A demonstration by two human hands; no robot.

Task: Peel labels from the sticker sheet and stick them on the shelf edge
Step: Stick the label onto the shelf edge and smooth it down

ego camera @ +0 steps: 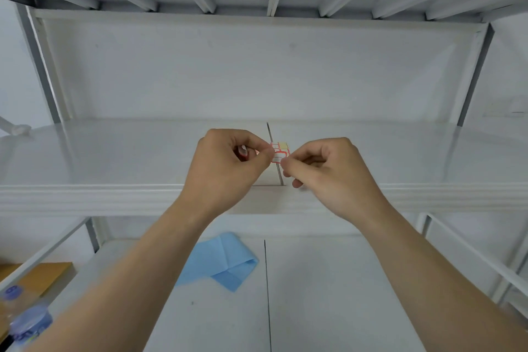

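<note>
A small sticker sheet (279,151) with red-bordered white labels is held between both hands, just above the white shelf edge (85,198). My left hand (228,163) pinches the sheet's left side between thumb and forefinger. My right hand (325,171) pinches the sheet's lower right corner, at a label with a red border. Most of the sheet is hidden behind the fingers. Both hands hover over the middle of the shelf, near the seam (274,151) between two shelf boards.
A white metal rack surrounds the hands, with a shelf above and another below. On the lower shelf lies a folded blue cloth (225,260). A plastic bottle with a blue cap (25,317) and a wooden surface (43,274) sit at the lower left.
</note>
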